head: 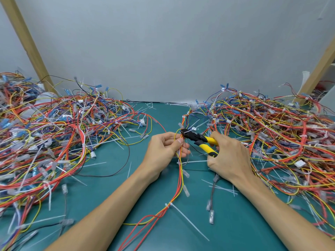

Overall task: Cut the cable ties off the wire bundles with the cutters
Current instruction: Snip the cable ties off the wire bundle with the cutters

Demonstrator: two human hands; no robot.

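Wire bundle runs away from the camera, pinched by left hand; right hand clasps cutters, nose pointing left.

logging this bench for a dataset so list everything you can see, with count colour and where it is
wire bundle: one, red, yellow and orange, centre, running toward the near edge
cable tie: one on that bundle, white, low centre
cutters: one, yellow handles and black head, centre, nose at the bundle
wire piles: two, mixed red, yellow, blue and white, left and right
mat: one, teal, under everything
loose ties: many, white, scattered on the mat
wooden posts: two, tan, far left and far right
wall: one, grey, behind
left hand: one, centre, pinches the wire bundle
right hand: one, centre, grips the cutters
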